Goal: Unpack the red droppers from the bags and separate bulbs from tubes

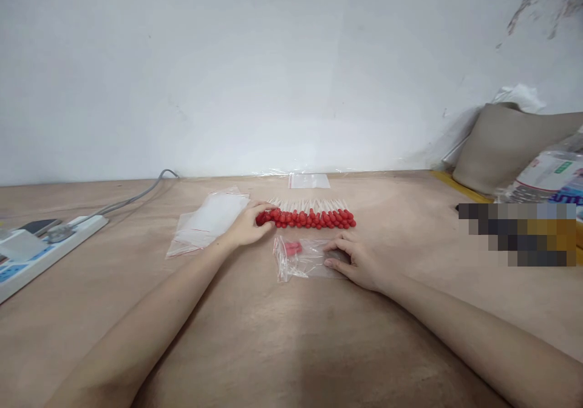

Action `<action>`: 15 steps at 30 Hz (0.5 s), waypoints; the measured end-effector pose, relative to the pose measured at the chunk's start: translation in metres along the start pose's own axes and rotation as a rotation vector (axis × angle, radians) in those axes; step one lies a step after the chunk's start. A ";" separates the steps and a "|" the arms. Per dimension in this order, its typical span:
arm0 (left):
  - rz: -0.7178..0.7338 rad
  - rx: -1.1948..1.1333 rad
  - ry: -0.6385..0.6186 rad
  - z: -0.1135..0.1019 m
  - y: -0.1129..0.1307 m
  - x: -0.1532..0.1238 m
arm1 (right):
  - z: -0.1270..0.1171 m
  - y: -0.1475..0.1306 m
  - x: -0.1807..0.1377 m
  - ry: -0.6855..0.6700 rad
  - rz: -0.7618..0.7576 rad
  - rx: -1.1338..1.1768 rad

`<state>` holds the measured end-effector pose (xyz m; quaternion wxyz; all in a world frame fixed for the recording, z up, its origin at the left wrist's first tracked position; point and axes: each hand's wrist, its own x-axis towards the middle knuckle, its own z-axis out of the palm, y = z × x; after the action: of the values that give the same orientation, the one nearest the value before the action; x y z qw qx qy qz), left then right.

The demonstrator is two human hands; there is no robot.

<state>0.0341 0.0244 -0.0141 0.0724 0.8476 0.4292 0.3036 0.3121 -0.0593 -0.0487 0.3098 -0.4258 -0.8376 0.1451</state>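
Observation:
A row of small droppers with red bulbs point(314, 217) lies across the middle of the wooden table point(291, 335). My left hand point(248, 226) reaches to the left end of the row, fingers curled on a red-bulb dropper there. In front of the row lies a small clear zip bag point(303, 256) with a red item inside. My right hand point(357, 262) rests on the bag's right end, fingers pressing it flat against the table.
A stack of empty clear zip bags point(207, 221) lies left of my left hand. Another small bag point(308, 181) lies by the wall. A white power strip point(40, 247) with a grey cable is at the far left. Water bottles point(546, 177) and a brown cushion point(505, 141) sit at the right.

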 end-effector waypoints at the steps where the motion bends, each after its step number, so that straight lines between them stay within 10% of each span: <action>1: 0.008 0.006 0.001 -0.001 -0.001 0.000 | 0.000 0.000 0.000 0.000 0.001 -0.002; 15: -0.225 -0.069 0.172 0.009 -0.007 -0.008 | 0.001 0.002 0.000 0.013 -0.018 0.007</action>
<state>0.0310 0.0232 -0.0276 0.0978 0.7621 0.5153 0.3796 0.3130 -0.0584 -0.0504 0.3178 -0.4180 -0.8391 0.1424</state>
